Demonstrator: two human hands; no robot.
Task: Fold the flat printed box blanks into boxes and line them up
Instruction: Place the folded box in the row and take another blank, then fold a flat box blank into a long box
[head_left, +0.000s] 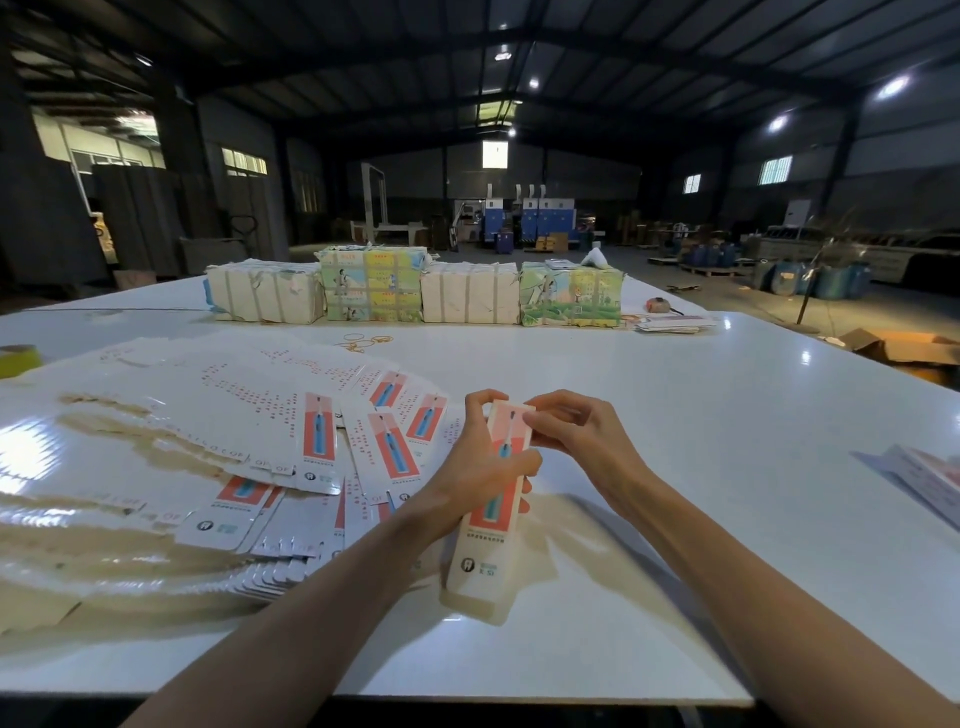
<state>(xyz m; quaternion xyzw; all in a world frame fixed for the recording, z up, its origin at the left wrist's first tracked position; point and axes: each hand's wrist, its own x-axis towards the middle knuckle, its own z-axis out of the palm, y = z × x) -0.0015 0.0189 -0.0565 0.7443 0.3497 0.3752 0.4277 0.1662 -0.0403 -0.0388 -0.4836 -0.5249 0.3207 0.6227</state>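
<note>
1. Both hands are working just above the white table (675, 415): my left hand (475, 462) is wrapping round the middle of the box (491, 540), thumb lying across its printed front.
2. My right hand (576, 431) is pinching the box's far end between thumb and fingertips.
3. That box is showing as a long, narrow carton, white with a coral-red panel carrying a blue toothbrush picture, plus a dark round tooth logo near the end closest to me.
4. It is slanting, far end raised in my fingers, near end hanging low over the table with a rounded flap showing.
5. Flat blanks (208, 441) with the same print are lying fanned in a glossy heap to my left.
6. 4 wrapped bundles (415, 291) are standing in a row across the far side, with yellow rubber bands (363, 343) lying in front of them.
</note>
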